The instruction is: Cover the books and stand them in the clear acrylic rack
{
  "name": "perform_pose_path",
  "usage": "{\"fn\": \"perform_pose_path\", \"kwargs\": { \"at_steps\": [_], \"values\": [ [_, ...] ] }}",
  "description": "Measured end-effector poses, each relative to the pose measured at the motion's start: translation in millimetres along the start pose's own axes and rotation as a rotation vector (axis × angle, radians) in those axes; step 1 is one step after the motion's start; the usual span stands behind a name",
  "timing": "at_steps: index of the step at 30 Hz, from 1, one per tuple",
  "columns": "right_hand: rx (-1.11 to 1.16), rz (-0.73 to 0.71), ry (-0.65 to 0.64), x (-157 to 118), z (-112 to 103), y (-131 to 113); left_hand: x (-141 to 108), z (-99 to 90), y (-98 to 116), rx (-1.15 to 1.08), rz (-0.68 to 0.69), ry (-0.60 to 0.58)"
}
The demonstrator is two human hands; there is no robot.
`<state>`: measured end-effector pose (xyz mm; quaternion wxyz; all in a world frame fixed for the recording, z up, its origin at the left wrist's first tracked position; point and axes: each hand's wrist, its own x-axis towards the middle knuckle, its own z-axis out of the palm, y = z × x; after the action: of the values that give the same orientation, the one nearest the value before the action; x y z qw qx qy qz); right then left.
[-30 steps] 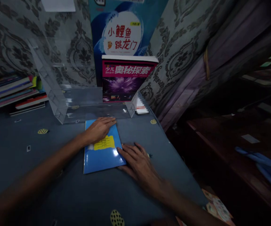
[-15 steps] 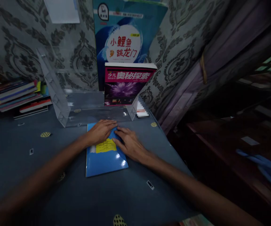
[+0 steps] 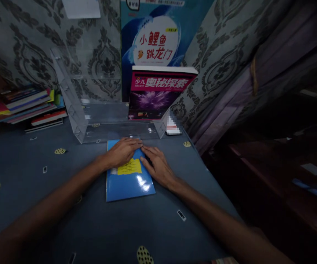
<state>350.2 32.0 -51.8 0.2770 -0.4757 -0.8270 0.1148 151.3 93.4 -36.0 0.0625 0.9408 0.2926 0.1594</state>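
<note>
A thin blue book (image 3: 128, 189) with a yellow printed patch lies flat on the cloth-covered table. Across its upper part rests my left hand (image 3: 124, 151), fingers stretched out to the right. My right hand (image 3: 158, 165) lies on the book's right side, fingers extended with the thumb apart, its fingertips meeting those of my left hand. Just beyond the book stands a clear acrylic rack (image 3: 72, 110). On the rack's right side a purple-and-black book (image 3: 155, 99) leans upright, and behind it rises a larger teal book (image 3: 191, 25), partly covered.
A stack of books (image 3: 34, 106) lies at the back left. Behind the rack is a patterned wall (image 3: 103, 55) with a white paper (image 3: 82, 8) on it. A tied curtain (image 3: 230, 91) hangs at right, past the table's edge. A blurred white item (image 3: 172, 126) sits beside the rack.
The view has shifted, so everything sits slightly further right and higher. My hands stay on the blue book with only slight finger movement; my right hand has slid slightly toward its edge.
</note>
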Motion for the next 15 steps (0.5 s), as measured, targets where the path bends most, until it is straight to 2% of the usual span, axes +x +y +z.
{"fn": "perform_pose_path", "kwargs": {
  "at_steps": [7, 15],
  "values": [
    [-0.006, 0.008, -0.040, -2.5, -1.4, -0.9, -2.1, -0.8, 3.9, 0.010, -0.031, -0.036],
    [-0.013, 0.001, -0.024, -6.8, -2.4, -5.6, -6.6, -0.2, 5.3, 0.021, -0.017, -0.044]
  ]
}}
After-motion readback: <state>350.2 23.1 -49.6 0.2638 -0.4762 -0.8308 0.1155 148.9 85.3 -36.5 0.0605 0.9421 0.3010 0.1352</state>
